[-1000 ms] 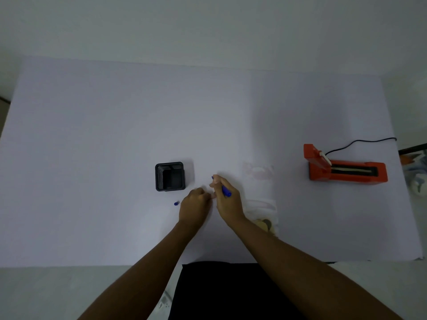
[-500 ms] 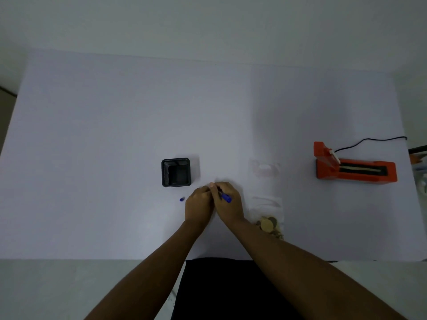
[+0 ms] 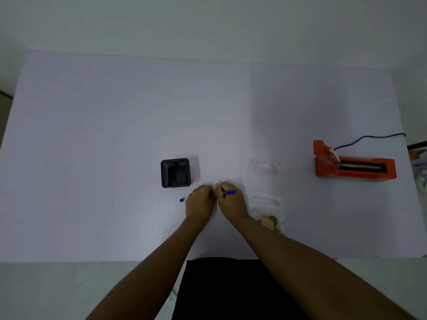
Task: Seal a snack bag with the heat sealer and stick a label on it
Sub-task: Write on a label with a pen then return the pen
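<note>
My right hand [image 3: 232,200] grips a blue pen [image 3: 229,192] with its tip down on the table between my hands. My left hand [image 3: 200,202] rests right beside it with the fingers curled; what lies under them is hidden. A clear snack bag [image 3: 268,212] holding round snacks lies just right of my right wrist. An orange heat sealer [image 3: 353,166] with a black cord stands at the far right of the table.
A black square pen holder [image 3: 175,173] stands just left of and beyond my hands. A blue pen cap [image 3: 181,200] lies left of my left hand. An empty clear bag [image 3: 265,167] lies beyond the snack bag. Cluttered items sit past the table's right edge.
My hands have stayed close together at the same spot, the pen has tilted a little flatter, and the view has shifted slightly.
</note>
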Tool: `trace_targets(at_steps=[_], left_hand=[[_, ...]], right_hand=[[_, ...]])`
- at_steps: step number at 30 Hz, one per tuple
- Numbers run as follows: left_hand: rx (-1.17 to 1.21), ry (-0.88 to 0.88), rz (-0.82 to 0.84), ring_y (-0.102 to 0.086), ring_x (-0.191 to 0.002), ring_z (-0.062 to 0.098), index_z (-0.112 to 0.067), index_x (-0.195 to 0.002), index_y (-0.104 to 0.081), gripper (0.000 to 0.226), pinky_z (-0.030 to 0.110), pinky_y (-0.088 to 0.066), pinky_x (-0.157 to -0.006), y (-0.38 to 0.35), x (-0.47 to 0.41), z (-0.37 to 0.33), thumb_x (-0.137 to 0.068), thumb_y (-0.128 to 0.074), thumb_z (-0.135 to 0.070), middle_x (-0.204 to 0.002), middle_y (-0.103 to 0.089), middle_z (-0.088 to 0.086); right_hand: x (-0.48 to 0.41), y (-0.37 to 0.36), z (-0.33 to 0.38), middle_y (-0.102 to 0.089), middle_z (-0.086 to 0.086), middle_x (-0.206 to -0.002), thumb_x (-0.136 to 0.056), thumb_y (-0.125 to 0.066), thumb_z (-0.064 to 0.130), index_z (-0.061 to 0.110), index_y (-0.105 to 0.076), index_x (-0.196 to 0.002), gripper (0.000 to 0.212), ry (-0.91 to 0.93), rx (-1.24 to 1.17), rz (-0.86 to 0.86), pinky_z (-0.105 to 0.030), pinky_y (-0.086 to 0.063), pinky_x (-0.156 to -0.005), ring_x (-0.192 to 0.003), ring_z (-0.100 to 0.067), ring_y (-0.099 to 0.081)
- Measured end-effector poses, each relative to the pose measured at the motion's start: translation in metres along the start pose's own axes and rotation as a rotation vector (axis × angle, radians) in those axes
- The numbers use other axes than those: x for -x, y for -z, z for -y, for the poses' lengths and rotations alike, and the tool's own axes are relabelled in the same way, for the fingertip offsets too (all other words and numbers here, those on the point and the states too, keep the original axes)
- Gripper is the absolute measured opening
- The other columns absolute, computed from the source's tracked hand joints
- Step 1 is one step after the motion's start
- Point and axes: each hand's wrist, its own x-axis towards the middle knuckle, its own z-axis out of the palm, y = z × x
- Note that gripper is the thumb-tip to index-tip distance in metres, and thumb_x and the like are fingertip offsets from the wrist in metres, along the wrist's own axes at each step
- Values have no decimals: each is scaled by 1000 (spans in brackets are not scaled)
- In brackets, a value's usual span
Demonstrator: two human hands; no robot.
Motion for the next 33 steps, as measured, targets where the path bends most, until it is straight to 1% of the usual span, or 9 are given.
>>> trace_targets(at_steps=[2, 4, 10, 14, 18, 22, 26, 29, 33], left_hand=[[2, 40, 33, -63, -69, 21, -9, -78, -64, 15, 32, -52, -63, 2, -3, -4, -90, -55, -11, -79, -67, 8], [0, 66, 70, -64, -73, 23, -6, -81, -65, 15, 31, -50, -65, 5, -7, -8, -91, -54, -9, -81, -68, 10], [8, 105, 113, -65, -75, 26, -4, -83, -66, 17, 32, -52, -67, 5, -14, -9, -90, -51, -6, -84, -69, 13], [15, 118, 112, -65, -75, 25, -4, -84, -67, 18, 33, -53, -69, 6, -14, -9, -91, -51, -9, -84, -69, 12], [35, 121, 107, -64, -75, 26, -3, -83, -66, 17, 35, -53, -69, 7, -12, -10, -90, -50, -7, -82, -68, 13], [46, 122, 117, -65, -74, 27, -2, -82, -66, 16, 41, -56, -73, 8, -14, -10, -89, -52, -6, -81, -68, 13], [47, 119, 118, -65, -73, 26, -3, -81, -67, 15, 39, -56, -72, 9, -14, -11, -88, -54, -7, -80, -69, 13], [43, 118, 125, -65, -74, 25, -3, -82, -67, 15, 36, -55, -70, 10, -13, -12, -88, -54, -7, -81, -69, 12], [58, 122, 124, -66, -74, 26, -3, -82, -68, 15, 36, -55, -69, 11, -13, -11, -88, -54, -7, -81, -70, 13]], right_hand=[[2, -1, -2, -48, 0, -65, -101, -50, 21, 10, -51, -71, 32, 20, 23, 22, -11, -36, -58, -58, -9, -44], [2, -2, -4, -54, -5, -70, -101, -49, 21, 7, -55, -75, 30, 25, 22, 32, -13, -39, -60, -63, -15, -50], [2, -5, -3, -55, -11, -71, -100, -50, 15, 3, -54, -74, 29, 30, 2, 34, -33, -45, -62, -65, -22, -52], [2, -5, -3, -55, -13, -73, -100, -50, 15, 2, -54, -75, 28, 41, 29, 29, -38, -47, -63, -67, -25, -53], [1, -5, -2, -57, -13, -75, -100, -49, 15, 1, -56, -77, 27, 54, 55, 40, -40, -50, -65, -68, -25, -55], [0, -4, -2, -56, -10, -76, -99, -51, 12, 4, -54, -75, 26, 60, 53, 37, -34, -47, -64, -68, -22, -53], [0, -3, -2, -56, -10, -76, -99, -52, 10, 4, -55, -75, 24, 76, 57, 27, -31, -47, -64, -68, -22, -53], [1, -3, -3, -55, -9, -76, -98, -51, 12, 5, -54, -75, 25, 87, 71, 20, -33, -48, -64, -69, -22, -53], [3, -4, -3, -58, -13, -80, -98, -51, 11, 4, -57, -78, 22, 111, 94, 5, -31, -47, -68, -73, -24, -55]])
